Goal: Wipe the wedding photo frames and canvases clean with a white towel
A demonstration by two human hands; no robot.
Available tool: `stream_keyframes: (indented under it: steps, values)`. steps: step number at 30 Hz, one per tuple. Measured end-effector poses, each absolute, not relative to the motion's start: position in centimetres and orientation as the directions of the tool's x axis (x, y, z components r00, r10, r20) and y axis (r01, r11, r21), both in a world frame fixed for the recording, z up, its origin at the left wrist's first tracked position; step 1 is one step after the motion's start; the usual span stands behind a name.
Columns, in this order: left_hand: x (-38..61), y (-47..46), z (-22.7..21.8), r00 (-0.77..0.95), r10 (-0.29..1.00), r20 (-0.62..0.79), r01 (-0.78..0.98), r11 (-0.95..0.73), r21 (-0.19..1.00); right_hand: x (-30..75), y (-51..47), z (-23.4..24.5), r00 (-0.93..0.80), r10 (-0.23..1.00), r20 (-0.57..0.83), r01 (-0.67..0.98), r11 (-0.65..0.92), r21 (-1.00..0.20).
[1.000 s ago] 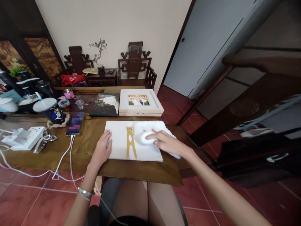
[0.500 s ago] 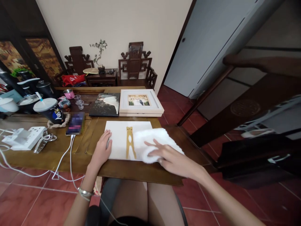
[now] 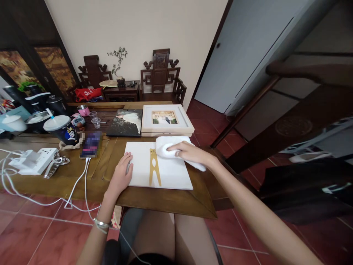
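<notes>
A white canvas [image 3: 168,176] with a tall yellow cat painted on it lies flat at the near edge of the wooden table [image 3: 165,202]. My left hand [image 3: 121,176] rests on the canvas's left edge, fingers curled against it. My right hand [image 3: 187,152] presses a folded white cloth [image 3: 165,145] onto the canvas's far right corner, fingers laid over the cloth.
Behind the canvas lie a white framed photo [image 3: 166,119] and a dark print [image 3: 125,123]. To the left are a phone [image 3: 91,144] on a white cable, a power strip [image 3: 34,161], keys, a large lidded cup [image 3: 61,129] and small cups. Carved chairs stand at the wall.
My right hand swept the cloth from the canvas's upper right down to its near right edge, then back up to the far right corner. The left hand stayed put.
</notes>
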State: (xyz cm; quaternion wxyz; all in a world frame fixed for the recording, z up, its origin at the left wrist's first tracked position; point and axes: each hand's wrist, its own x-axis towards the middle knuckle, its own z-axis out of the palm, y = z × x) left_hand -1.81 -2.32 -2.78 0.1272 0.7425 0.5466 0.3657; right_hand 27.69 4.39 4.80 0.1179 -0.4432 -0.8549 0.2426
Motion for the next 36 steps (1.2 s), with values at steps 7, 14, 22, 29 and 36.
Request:
stream_keyframes:
  steps: [7,14,22,29,36]
  values:
    - [-1.8,-2.2,-2.9,0.119,0.904,0.411,0.710,-0.366,0.601,27.3,4.6,4.6,-0.562,0.827,0.011,0.708,0.488,-0.511]
    - [-1.7,-2.3,-2.9,0.123,0.897,0.424,0.716,-0.376,0.588,29.2,-5.8,5.5,-0.637,0.764,-0.099,0.667,0.482,-0.568]
    - [-1.7,-2.3,-2.7,0.136,0.904,0.405,0.725,-0.370,0.581,29.7,-6.1,5.4,-0.638,0.754,-0.154,0.678,0.456,-0.577]
    - [-1.8,-2.3,-2.7,0.137,0.907,0.399,0.722,-0.367,0.586,27.5,3.5,3.0,-0.597,0.799,0.069,0.685,0.553,-0.475]
    - [-1.8,-2.3,-2.7,0.136,0.905,0.402,0.731,-0.366,0.576,26.6,-1.0,1.8,-0.682,0.718,0.142,0.671,0.691,-0.269]
